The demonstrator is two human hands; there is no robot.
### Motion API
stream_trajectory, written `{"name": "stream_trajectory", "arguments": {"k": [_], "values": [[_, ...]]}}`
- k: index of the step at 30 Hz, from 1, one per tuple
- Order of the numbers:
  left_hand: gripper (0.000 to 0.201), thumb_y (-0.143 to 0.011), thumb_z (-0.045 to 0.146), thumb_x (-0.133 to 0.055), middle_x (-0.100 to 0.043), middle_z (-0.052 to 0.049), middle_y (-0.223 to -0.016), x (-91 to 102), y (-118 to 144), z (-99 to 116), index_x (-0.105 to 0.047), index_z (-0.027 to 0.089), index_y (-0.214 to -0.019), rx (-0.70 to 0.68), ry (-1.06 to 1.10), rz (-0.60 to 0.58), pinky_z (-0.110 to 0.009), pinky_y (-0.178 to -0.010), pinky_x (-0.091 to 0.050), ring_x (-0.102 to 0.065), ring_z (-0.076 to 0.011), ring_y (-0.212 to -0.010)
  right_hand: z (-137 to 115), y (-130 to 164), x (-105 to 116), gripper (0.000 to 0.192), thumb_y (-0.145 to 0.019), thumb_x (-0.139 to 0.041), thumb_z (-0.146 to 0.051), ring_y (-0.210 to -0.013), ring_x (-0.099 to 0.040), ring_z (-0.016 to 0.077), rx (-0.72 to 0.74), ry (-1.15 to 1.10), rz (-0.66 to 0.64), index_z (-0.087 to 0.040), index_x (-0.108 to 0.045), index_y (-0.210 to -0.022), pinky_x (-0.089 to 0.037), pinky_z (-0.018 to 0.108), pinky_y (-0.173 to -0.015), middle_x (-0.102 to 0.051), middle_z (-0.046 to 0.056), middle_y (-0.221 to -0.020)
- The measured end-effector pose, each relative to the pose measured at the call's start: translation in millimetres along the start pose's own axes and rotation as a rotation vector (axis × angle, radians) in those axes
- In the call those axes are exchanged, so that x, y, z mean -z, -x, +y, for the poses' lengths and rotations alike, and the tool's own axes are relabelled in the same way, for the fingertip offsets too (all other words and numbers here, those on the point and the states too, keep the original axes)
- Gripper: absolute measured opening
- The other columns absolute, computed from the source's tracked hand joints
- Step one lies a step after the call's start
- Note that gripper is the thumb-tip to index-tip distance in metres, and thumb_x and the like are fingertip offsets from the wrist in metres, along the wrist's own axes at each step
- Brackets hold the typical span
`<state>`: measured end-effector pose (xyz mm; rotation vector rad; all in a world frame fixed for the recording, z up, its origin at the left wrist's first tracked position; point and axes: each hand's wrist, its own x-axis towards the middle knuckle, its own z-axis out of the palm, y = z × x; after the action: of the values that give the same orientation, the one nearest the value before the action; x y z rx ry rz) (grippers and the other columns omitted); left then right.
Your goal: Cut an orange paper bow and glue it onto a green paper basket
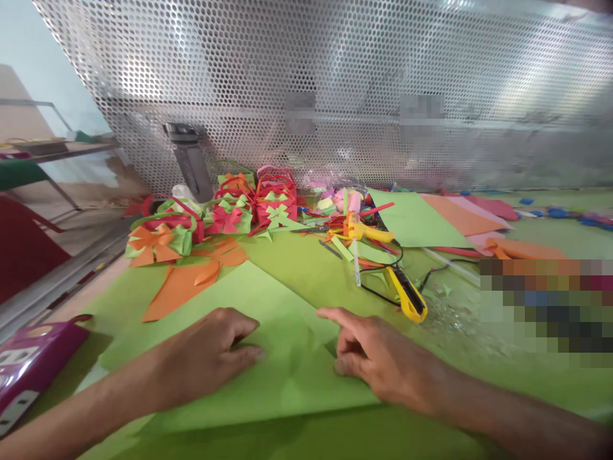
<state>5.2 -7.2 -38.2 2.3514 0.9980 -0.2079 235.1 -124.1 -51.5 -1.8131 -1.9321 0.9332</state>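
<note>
A block of pixelation at the right covers part of the table (550,236), and two smaller blurred patches sit on the perforated metal screen (335,76) behind it. Both forearms are cut off by the lower edge of the view. The purple box (29,364) at the far left is only partly in frame.

The green paper sheet (268,332) lies flat on the near part of the table, directly under both hands. It is folded to a triangular shape; the point aims away from the person, and the long edge runs left to right along the near side. Surface is smooth and matt, with a crease line rising toward the point.

The left hand (211,351) presses knuckles-down on the sheet, fingers curled, gripping nothing. The right hand (378,358) rests on the sheet's right part, index finger extended leftward, other fingers bent; it holds nothing.

Beyond the sheet: an orange paper cut-out (186,281), a cluster of paper baskets with bows (215,211) in red, green and orange, a yellow glue gun (366,231) and a yellow utility knife (407,294).
</note>
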Motion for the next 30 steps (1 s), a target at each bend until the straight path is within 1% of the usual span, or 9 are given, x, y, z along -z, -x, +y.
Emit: {"name": "stream_trajectory", "arguments": {"k": [3, 5, 11, 14, 18, 21, 24, 26, 30], "values": [[0.029, -0.079, 0.041, -0.042, -0.038, 0.003, -0.057, 2.3, -6.3, -1.1, -0.041, 0.02, -0.059, 0.005, 0.019, 0.04, -0.024, -0.05, -0.027, -0.04, -0.0128, -0.055, 5.3, 3.1, 1.8, 0.048, -0.094, -0.048, -0.028, -0.063, -0.057, 0.0152, 0.116, 0.045, 0.082, -0.018, -0.044, -0.141, -0.038, 0.024, -0.058, -0.068, 0.002, -0.074], [0.029, -0.079, 0.041, -0.041, -0.037, 0.003, -0.058, 0.7, -8.0, -1.9, -0.038, 0.02, -0.059, 0.005, -0.012, 0.075, -0.025, -0.05, -0.028, -0.04, -0.013, -0.055, 7.0, 4.0, 4.5, 0.051, -0.096, -0.046, -0.036, -0.065, -0.058, 0.0166, 0.145, 0.037, 0.098, -0.018, -0.039, -0.143, -0.04, 0.026, -0.06, -0.069, 0.004, -0.079], [0.03, -0.085, 0.038, -0.038, -0.045, 0.002, -0.059, -10.6, -10.4, -8.9, -0.036, 0.021, -0.061, 0.012, -0.153, 0.297, -0.026, -0.053, -0.03, -0.044, -0.0141, -0.054, 2.6, 2.6, 15.1, 0.085, -0.077, -0.073, -0.046, -0.085, -0.068, 0.0279, 0.007, 0.18, 0.073, -0.018, -0.035, -0.147, -0.048, 0.032, -0.066, -0.073, 0.013, -0.096], [0.031, -0.086, 0.039, -0.038, -0.045, 0.002, -0.056, -14.0, -13.0, -15.9, -0.035, 0.022, -0.061, -0.007, -0.207, 0.384, -0.026, -0.052, -0.03, -0.044, -0.014, -0.051, 2.3, 2.6, 15.7, 0.079, -0.078, -0.073, -0.041, -0.082, -0.07, 0.0281, 0.001, 0.285, 0.107, -0.018, -0.039, -0.145, -0.049, 0.031, -0.064, -0.075, 0.012, -0.089], [0.031, -0.088, 0.042, -0.037, -0.051, 0.0, -0.06, -17.1, -15.1, -23.4, -0.041, 0.021, -0.065, -0.027, -0.249, 0.37, -0.027, -0.053, -0.032, -0.05, -0.0162, -0.054, 6.5, 2.1, 9.2, 0.043, -0.081, -0.071, -0.03, -0.077, -0.07, 0.0223, 0.093, 0.367, 0.176, -0.021, -0.062, -0.122, -0.05, 0.028, -0.062, -0.075, 0.007, -0.09], [0.03, -0.089, 0.04, -0.034, -0.055, -0.002, -0.064, -20.3, -15.5, -26.0, -0.046, 0.021, -0.07, 0.002, -0.273, 0.367, -0.028, -0.055, -0.033, -0.053, -0.018, -0.058, 8.3, 3.2, -0.4, 0.023, -0.08, -0.073, -0.031, -0.073, -0.07, 0.0216, 0.18, 0.507, 0.229, -0.02, -0.069, -0.1, -0.051, 0.029, -0.057, -0.073, 0.007, -0.091], [0.03, -0.089, 0.041, -0.035, -0.055, -0.002, -0.063, -21.8, -16.9, -28.6, -0.047, 0.021, -0.07, 0.005, -0.268, 0.381, -0.028, -0.056, -0.032, -0.054, -0.0187, -0.059, 8.4, 7.0, -12.3, 0.031, -0.08, -0.072, -0.04, -0.084, -0.069, 0.0286, 0.322, 0.696, 0.413, -0.014, -0.069, -0.097, -0.055, 0.036, -0.06, -0.071, 0.015, -0.104], [0.032, -0.089, 0.043, -0.036, -0.054, -0.001, -0.061, -20.5, -18.8, -30.7, -0.046, 0.021, -0.069, -0.005, -0.256, 0.367, -0.028, -0.056, -0.032, -0.053, -0.0178, -0.057, 9.0, 10.4, -19.6, 0.037, -0.086, -0.063, -0.045, -0.094, -0.067, 0.0324, 0.418, 0.778, 0.535, -0.01, -0.069, -0.099, -0.056, 0.044, -0.072, -0.071, 0.018, -0.108], [0.034, -0.088, 0.044, -0.039, -0.047, 0.003, -0.053, -14.8, -22.3, -34.8, -0.046, 0.02, -0.064, 0.014, -0.213, 0.295, -0.026, -0.051, -0.03, -0.047, -0.0138, -0.05, 14.2, 15.3, -28.7, 0.038, -0.099, -0.039, -0.033, -0.095, -0.067, 0.0288, 0.54, 0.835, 0.611, -0.01, -0.069, -0.102, -0.051, 0.047, -0.086, -0.075, 0.014, -0.1]]}}
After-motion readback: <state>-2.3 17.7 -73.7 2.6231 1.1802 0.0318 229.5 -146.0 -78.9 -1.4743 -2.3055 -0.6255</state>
